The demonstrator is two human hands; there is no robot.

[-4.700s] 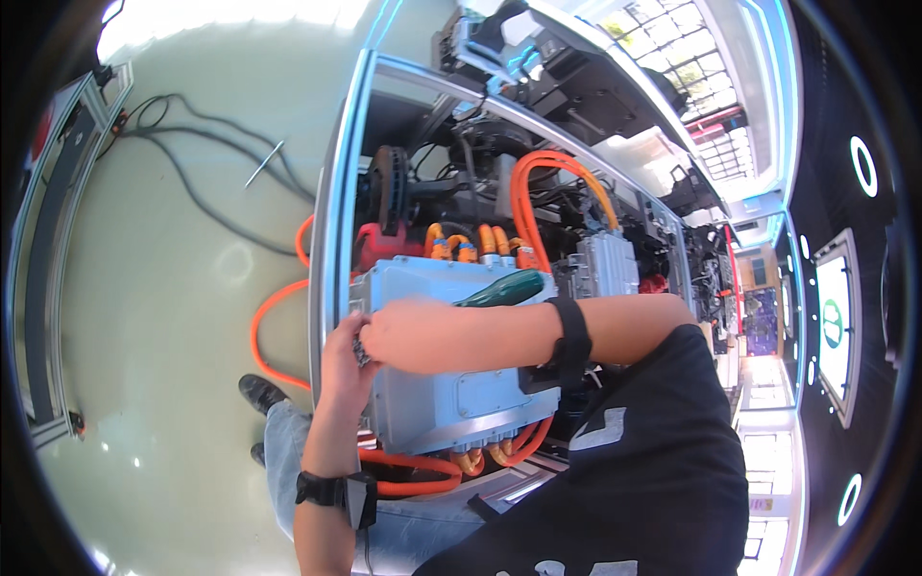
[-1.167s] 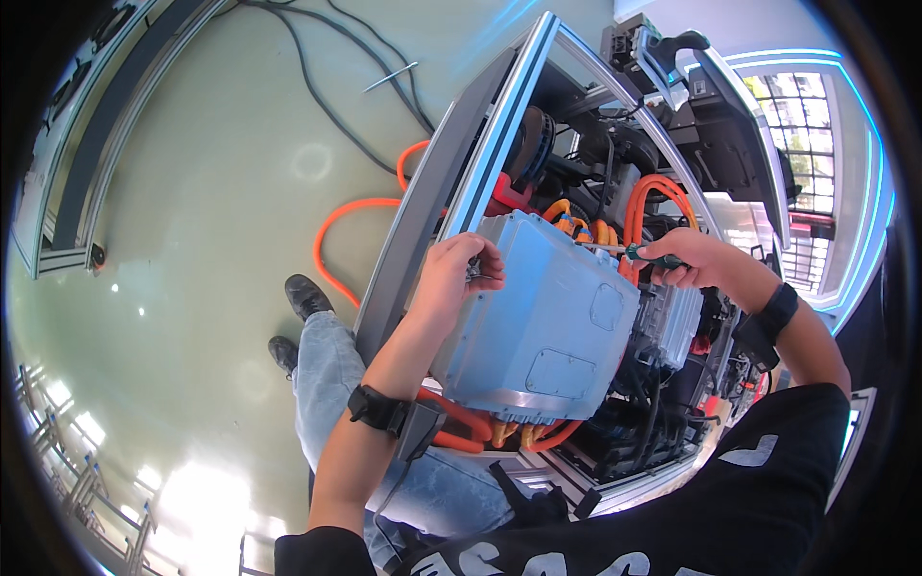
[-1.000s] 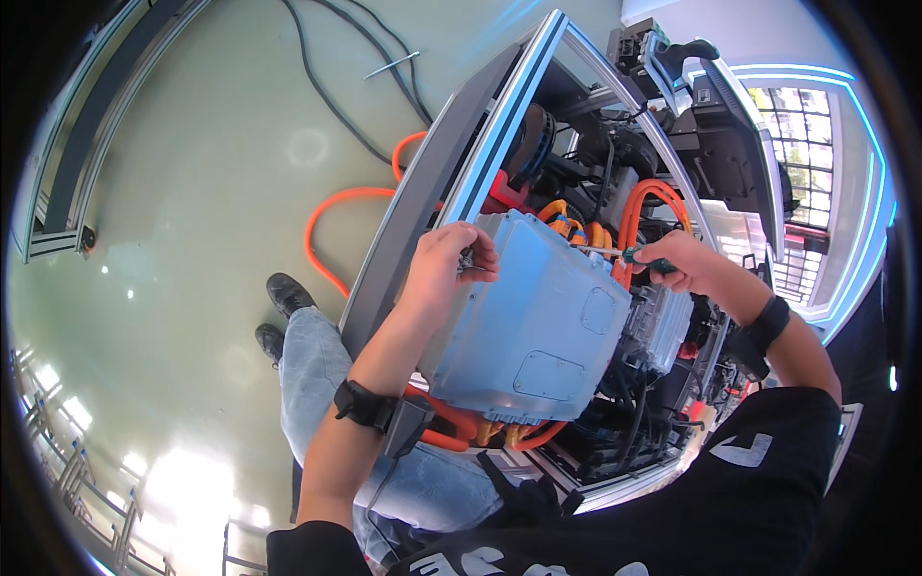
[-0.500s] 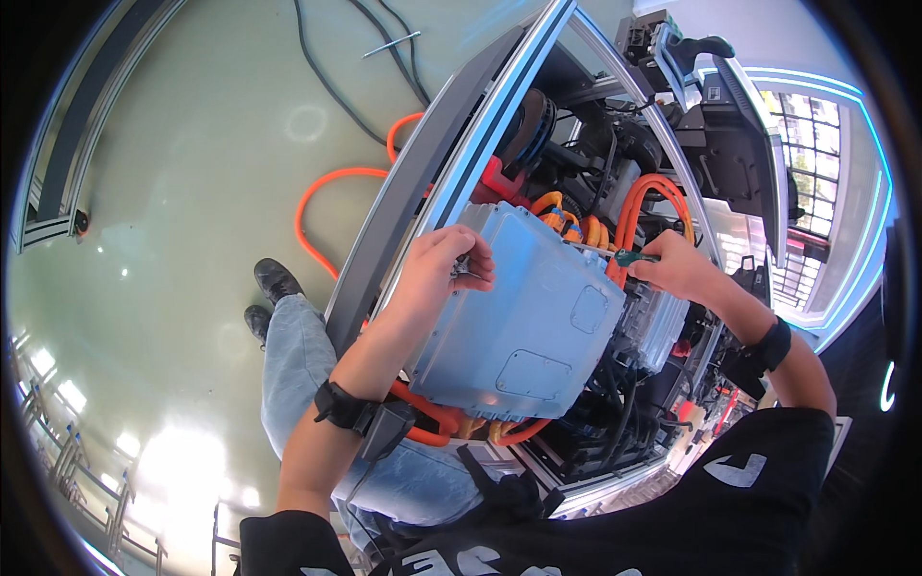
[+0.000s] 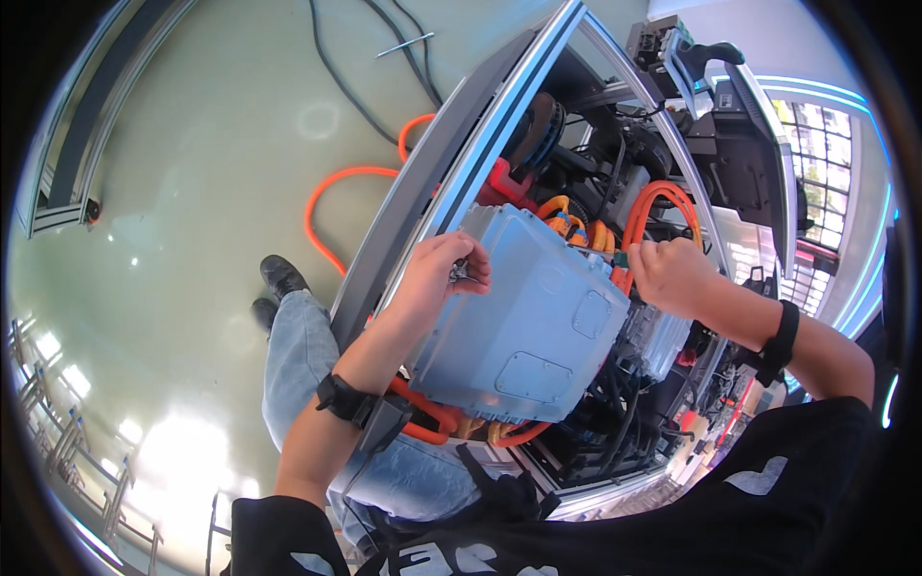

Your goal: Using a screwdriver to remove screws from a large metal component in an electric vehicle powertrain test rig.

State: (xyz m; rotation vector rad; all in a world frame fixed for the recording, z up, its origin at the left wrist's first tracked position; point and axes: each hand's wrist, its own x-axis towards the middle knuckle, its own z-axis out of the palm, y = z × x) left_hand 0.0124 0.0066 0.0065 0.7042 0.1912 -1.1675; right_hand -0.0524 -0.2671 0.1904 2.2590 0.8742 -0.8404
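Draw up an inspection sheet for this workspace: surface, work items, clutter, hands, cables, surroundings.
Surface: pale-blue metal housing with flat cover plates.
Work items: green-handled screwdriver, mostly hidden; small metal pieces, exact kind unclear.
Clutter: thin rod on the pale floor, across dark cables.
Hands: left hand curled around the metal pieces; right hand closed on the screwdriver.
Cables: orange loop beside the housing; another orange cable on the floor; dark ones under the rod.
Surroundings: aluminium frame; grid-paned window at right.
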